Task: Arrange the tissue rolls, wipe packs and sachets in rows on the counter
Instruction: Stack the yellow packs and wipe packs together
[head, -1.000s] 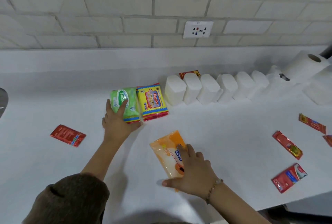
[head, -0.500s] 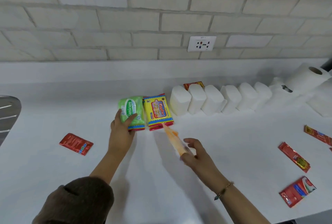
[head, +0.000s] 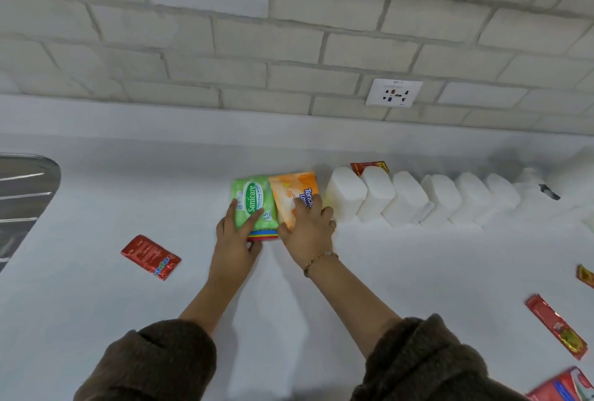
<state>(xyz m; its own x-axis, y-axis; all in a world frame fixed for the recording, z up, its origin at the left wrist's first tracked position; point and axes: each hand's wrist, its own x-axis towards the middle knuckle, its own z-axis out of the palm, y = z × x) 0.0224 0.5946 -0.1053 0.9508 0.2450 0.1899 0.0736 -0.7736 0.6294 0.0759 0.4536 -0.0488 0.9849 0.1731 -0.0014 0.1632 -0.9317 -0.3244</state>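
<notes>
Wipe packs at the back of the counter (head: pixel 128 201), just left of the row of tissue rolls (head: pixel 408 198). The left hand (head: pixel 236 236) rests flat-fingered on the green wipe pack (head: pixel 254 201). The right hand (head: pixel 308 233) presses the orange wipe pack (head: pixel 294 188) down beside it, fingers laid on top; neither hand curls round anything. Such packs are probably soft, light and slick-filmed, best steered by palm pressure or pinched at the edges. A red sachet (head: pixel 150 256) lies apart, leftward.

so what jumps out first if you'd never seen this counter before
At the middle of the counter, a bright green wipe pack under the left hand sits beside an orange wipe pack under the right hand. Right of them runs a row of white tissue rolls, and red sachets lie scattered at the left and far right.
</notes>
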